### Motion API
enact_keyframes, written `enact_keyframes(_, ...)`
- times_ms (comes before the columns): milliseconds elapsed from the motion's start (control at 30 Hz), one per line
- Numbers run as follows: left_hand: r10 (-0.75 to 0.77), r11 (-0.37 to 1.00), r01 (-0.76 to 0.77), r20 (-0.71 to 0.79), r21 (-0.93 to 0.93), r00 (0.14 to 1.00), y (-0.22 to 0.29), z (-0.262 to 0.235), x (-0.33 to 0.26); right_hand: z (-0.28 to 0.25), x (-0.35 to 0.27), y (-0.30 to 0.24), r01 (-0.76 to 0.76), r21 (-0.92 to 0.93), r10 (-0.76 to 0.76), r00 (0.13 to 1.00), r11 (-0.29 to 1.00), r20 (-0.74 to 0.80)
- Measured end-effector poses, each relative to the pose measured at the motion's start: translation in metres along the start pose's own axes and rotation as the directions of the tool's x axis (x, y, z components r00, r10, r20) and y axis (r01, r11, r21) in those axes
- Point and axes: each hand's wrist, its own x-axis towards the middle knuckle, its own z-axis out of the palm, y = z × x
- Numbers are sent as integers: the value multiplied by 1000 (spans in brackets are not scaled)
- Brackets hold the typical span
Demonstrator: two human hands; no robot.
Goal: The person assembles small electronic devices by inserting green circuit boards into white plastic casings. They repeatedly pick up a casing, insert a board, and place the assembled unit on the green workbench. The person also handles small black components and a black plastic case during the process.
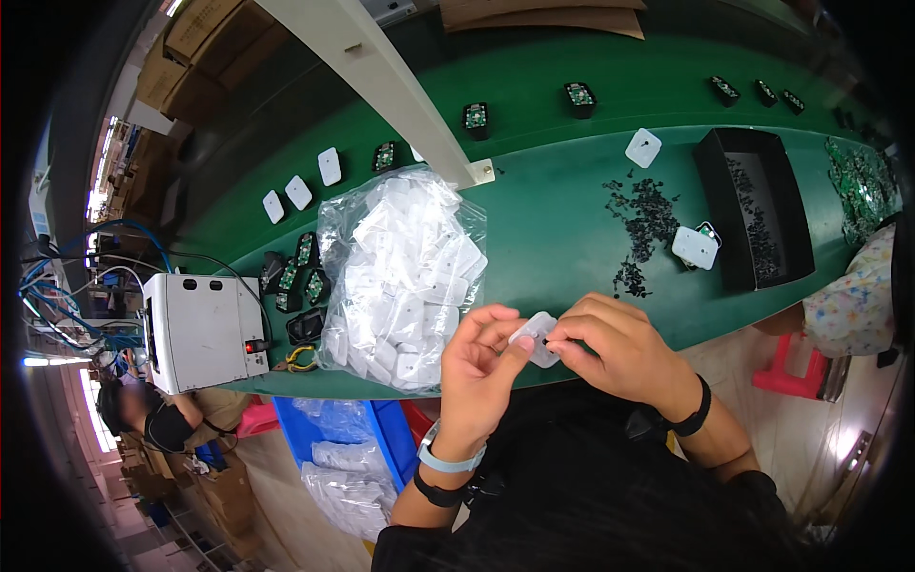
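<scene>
White plastic cover [537, 337], small and squarish with rounded corners: held above the near edge of the green table [562, 229], between both hands, in front of the person's dark-clothed chest.

Head view, items in order:

- Left hand [479, 367]: fingers curled, thumb and fingertips pinched on the cover's left side; pale blue band and a dark band at the wrist.
- Right hand [615, 348]: fingers bunched together and clamped on the cover's right edge; dark band at the wrist.
- Clear plastic bag [400, 276]: filled with many like white covers, lying on the table just left of the hands.
- Small circuit boards [300, 272]: cluster of dark and green pieces, left of the bag.
- White box unit [202, 331]: at the table's left end, red switch on its side, cables behind.
- Black tray [758, 205]: on the right, holding small dark parts.
- Loose black parts [640, 214]: scattered between bag and tray.
- Assembled white piece [696, 247]: just beside the tray's left wall.
- Blue bin [334, 434]: below the table edge, holding clear bags.
</scene>
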Motion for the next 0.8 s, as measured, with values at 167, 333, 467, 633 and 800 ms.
enact_keyframes(167,-42,997,45,-52,64,998,-3,8,-9,2,-5,-2,47,-197,-59,997,979,-54)
enact_keyframes(333,80,988,-87,62,125,995,-4,16,-13,-7,-6,-5,85,-319,-90,996,944,-2)
enact_keyframes(467,132,977,-146,98,153,986,-8,21,-14,-17,-3,-8,74,-350,-62,997,934,47)
enact_keyframes(633,139,981,-152,107,123,985,-3,24,-15,-16,3,-11,-52,-141,40,995,989,-89)
enact_keyframes(800,200,971,-215,136,105,970,-6,27,-12,-13,1,-12,-142,-15,138,982,990,-130)
